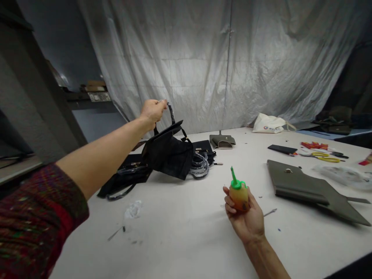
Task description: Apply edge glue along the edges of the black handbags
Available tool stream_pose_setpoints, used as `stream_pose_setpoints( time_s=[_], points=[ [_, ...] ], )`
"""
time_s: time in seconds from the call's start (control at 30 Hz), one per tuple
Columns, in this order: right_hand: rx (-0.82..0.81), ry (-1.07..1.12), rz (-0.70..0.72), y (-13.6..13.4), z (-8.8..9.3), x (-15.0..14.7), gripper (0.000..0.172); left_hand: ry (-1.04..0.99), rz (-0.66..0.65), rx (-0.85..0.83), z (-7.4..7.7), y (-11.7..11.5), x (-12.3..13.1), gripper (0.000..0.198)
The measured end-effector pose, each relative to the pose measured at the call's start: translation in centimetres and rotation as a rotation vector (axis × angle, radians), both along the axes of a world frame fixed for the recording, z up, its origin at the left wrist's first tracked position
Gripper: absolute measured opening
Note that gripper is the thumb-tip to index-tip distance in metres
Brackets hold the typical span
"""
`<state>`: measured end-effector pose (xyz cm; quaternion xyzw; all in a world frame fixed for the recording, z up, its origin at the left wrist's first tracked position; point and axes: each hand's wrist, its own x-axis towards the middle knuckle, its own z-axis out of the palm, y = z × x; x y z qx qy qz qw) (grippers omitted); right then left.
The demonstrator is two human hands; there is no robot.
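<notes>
My left hand (153, 111) is stretched out and closed around the plastic-wrapped handle of a black handbag (170, 153). The bag hangs tilted, partly in front of other black handbags (128, 174) on the table. Coiled, plastic-wrapped handles (200, 166) lie just right of it. In my right hand (250, 223) is a small squeeze bottle (239, 197) with a green nozzle cap and orange-yellow contents. It stands nearly upright in my curled fingers, with the nozzle pointing up.
Dark olive bag pieces (302, 186) lie on the right, and a smaller olive piece (223, 141) farther back. Yellow-handled scissors (324, 156), red packets (314, 145) and a white cloth bag (269, 124) sit at the back right. Crumpled plastic (133, 209) lies front left on the white table (186, 240).
</notes>
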<state>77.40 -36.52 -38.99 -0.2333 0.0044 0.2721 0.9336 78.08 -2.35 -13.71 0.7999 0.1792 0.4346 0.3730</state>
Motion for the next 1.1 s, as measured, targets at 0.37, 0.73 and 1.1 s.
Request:
stream_pose_setpoints(
  time_s=[0.37,0.73,1.1],
  points=[
    [0.030,-0.258,0.200,1.8,7.2,-4.0,0.038,0.122,-0.320,-0.200,4.6,-7.9,-13.8,0.037],
    [-0.079,-0.592,0.334,1.0,8.0,-5.2,0.035,0.180,-0.602,-0.196,3.2,-10.1,-16.9,0.035],
    [0.008,-0.411,0.210,4.6,9.8,-9.7,0.027,-0.037,-0.173,0.139,-4.5,-6.5,-10.8,0.019]
  ],
)
